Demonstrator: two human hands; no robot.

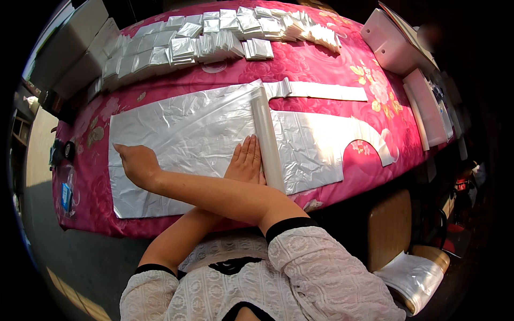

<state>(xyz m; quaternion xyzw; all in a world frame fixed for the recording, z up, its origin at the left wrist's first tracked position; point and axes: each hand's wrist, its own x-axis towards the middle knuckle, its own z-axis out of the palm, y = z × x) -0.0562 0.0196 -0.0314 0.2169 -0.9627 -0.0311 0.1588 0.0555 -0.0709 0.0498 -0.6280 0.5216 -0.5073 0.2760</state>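
Note:
A large white plastic carrier bag (182, 134) with two long handles lies spread flat on the table. Across its middle lies a long translucent strip (267, 139); whether it is a bar or a fold of plastic I cannot tell. My forearms cross, the right over the left. My left hand (245, 162) lies flat on the bag, fingers stretched out along the strip's left side. At the bag's left edge, my right hand (139, 165) is closed, its fingertips pinching the plastic near the border.
A pink flowered cloth (321, 69) covers the table. Several rows of folded white plastic packets (184, 48) stand along the far side. White boxes flank both ends, one box (391, 45) at right. A wooden chair (391, 224) holds more white plastic. Tape (68, 151) lies at left.

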